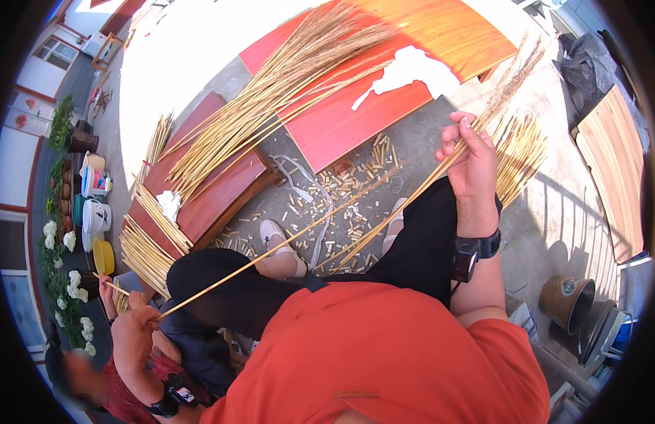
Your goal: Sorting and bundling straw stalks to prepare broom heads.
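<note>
My right hand (472, 159) is closed round a few reed stalks (384, 220) near their tufted tops, my left hand (133, 326) is pinched on the butt of one long stalk (271, 251) that runs across my lap w/ its far end over the littered ground. Risk as I judge it: these are thin, dry, brittle, so the long unsupported span could snap or slip out if my grip twists. Stalks look pale gold, straight, w/ feathery tips; the big pile (271, 92) lies on red boards (341, 120) ahead.
</note>
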`<move>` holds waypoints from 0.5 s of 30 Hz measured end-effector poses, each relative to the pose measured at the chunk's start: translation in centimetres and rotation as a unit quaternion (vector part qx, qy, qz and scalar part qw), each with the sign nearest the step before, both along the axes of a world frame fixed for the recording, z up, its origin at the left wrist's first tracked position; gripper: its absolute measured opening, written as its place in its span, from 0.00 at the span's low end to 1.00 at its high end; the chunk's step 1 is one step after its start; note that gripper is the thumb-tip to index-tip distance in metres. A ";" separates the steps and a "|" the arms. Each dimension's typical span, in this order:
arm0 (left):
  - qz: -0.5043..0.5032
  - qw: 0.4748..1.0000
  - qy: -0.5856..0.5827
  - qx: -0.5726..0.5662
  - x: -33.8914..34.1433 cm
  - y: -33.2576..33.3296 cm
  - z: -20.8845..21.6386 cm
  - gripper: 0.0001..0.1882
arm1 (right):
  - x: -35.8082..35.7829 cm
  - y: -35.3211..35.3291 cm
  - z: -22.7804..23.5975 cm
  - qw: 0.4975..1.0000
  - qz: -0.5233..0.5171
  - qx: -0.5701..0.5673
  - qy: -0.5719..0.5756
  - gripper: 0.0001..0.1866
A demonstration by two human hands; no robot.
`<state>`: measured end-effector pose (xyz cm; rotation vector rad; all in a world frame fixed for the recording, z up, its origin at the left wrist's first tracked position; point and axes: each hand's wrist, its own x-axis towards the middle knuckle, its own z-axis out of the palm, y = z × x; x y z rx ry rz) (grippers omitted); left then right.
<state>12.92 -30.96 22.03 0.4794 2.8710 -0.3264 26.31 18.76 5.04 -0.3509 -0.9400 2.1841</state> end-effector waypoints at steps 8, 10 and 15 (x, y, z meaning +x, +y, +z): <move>-0.002 0.959 -0.095 0.267 -3.4 2.6 0.4 0.10 | 1.2 0.6 -0.1 0.999 -0.052 0.013 -0.007 0.10; -0.056 0.957 -0.038 0.281 -6.7 2.8 -3.9 0.09 | 1.0 0.4 0.0 0.998 -0.054 0.007 -0.010 0.10; -0.149 0.973 0.001 0.178 -12.9 8.9 -13.2 0.10 | 0.9 0.1 0.1 0.999 -0.039 0.001 -0.024 0.09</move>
